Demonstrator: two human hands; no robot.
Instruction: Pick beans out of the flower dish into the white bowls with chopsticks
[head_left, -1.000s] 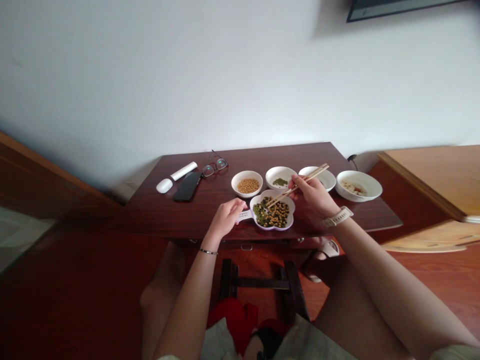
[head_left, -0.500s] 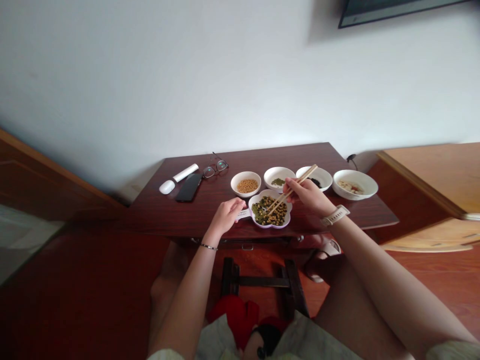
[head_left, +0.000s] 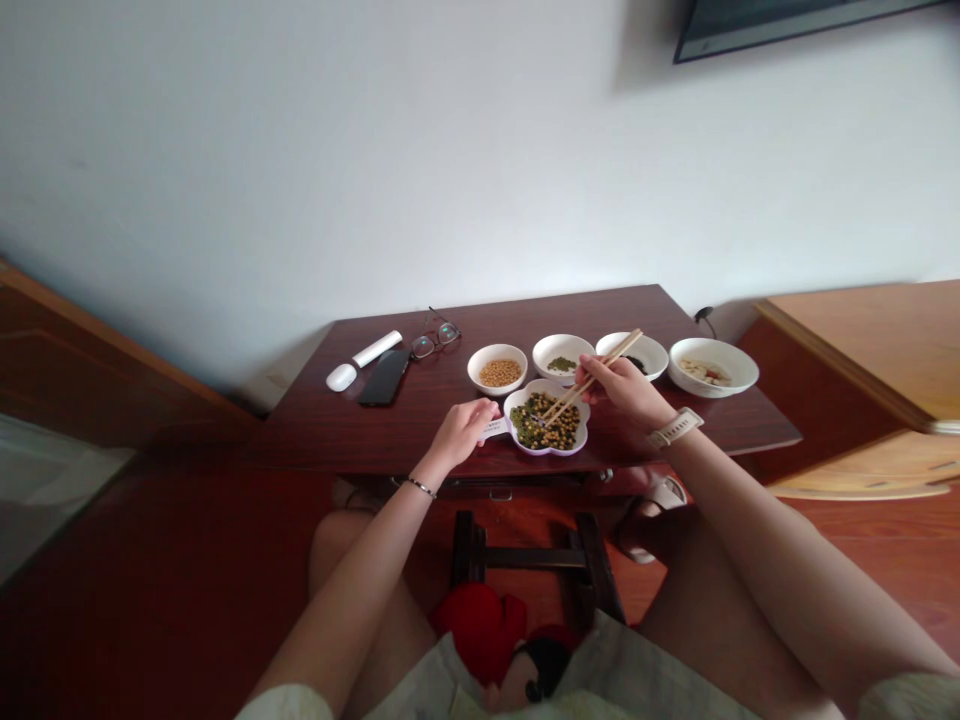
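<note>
A flower-shaped white dish (head_left: 581, 441) of mixed green and yellow beans sits at the near edge of a dark wooden table (head_left: 360, 430). My right hand (head_left: 626, 388), with a pale watch on the wrist, is closed on wooden chopsticks (head_left: 592, 376) whose tips dip into the beans. My left hand (head_left: 466, 431) rests curled on the table beside the dish, touching a small white label (head_left: 494, 428) at its left rim.
Behind the dish stand a bowl of yellow beans (head_left: 497, 368), a bowl of green beans (head_left: 562, 355), a bowl with dark bits (head_left: 643, 353) and a larger bowl (head_left: 714, 367). Glasses (head_left: 433, 338), a phone (head_left: 384, 378), a white mouse (head_left: 341, 377) and a white tube (head_left: 376, 348) lie left. A stool (head_left: 536, 560) stands below.
The view has shifted slightly and my knees have come further into view. The chopstick tips stay in the mixed beans, moving only a little; my left hand stays beside the dish.
</note>
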